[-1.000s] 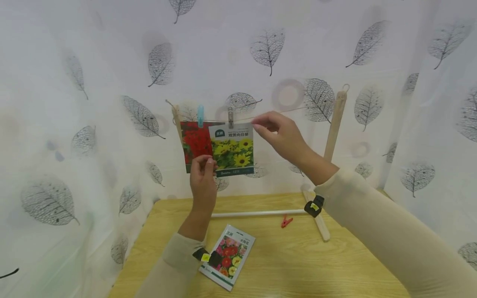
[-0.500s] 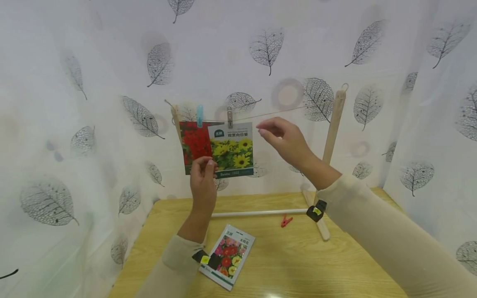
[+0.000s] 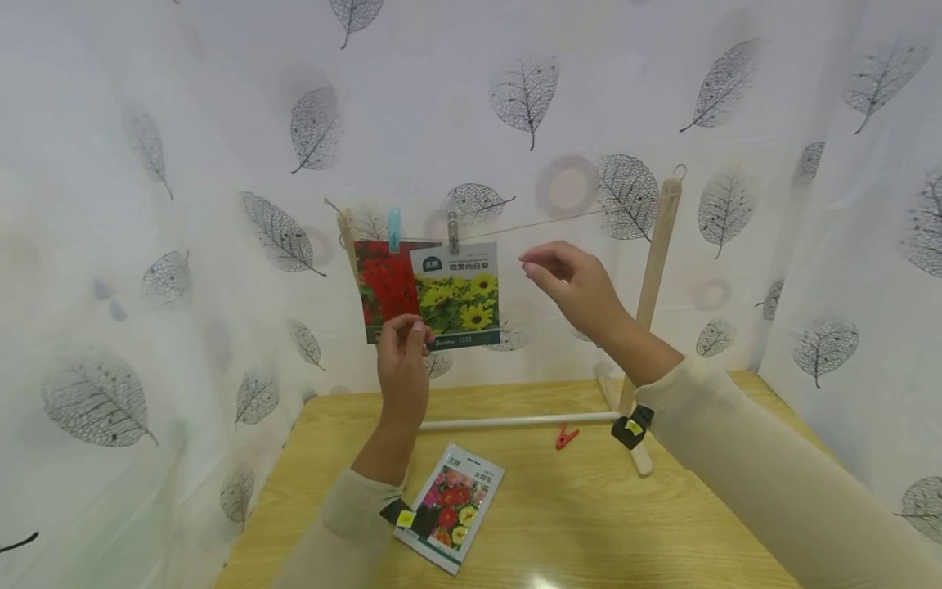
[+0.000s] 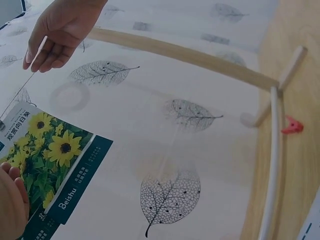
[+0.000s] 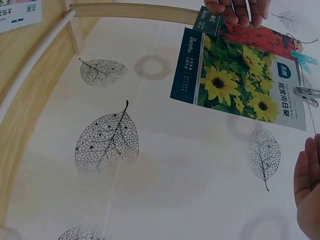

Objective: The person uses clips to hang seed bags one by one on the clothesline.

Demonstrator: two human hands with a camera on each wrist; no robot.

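A seed packet with yellow sunflowers [image 3: 467,282] hangs from a string [image 3: 552,221] by a grey clothespin [image 3: 453,233]. Behind it and to its left, a red-flower seed packet [image 3: 379,282] hangs from a blue clothespin [image 3: 394,229]. My left hand [image 3: 402,356] has loosely bent fingers at the sunflower packet's lower left corner, overlapping both packets. In the right wrist view, fingertips of that hand [image 5: 243,20] show in front of the red packet. To the right of the sunflower packet, my right hand [image 3: 577,286] holds nothing, fingers slightly bent, below the string.
On the wooden table [image 3: 574,507] lies another seed packet [image 3: 452,507] with mixed flowers. A red clothespin [image 3: 566,438] lies beside a white bar [image 3: 515,421]. The string's right end is tied to a wooden post [image 3: 658,245]. A leaf-printed curtain [image 3: 456,98] stands behind.
My right hand has moved from the sunflower packet's upper right corner away to the right and slightly down. My left hand has shifted only slightly. Both packets still hang in place.
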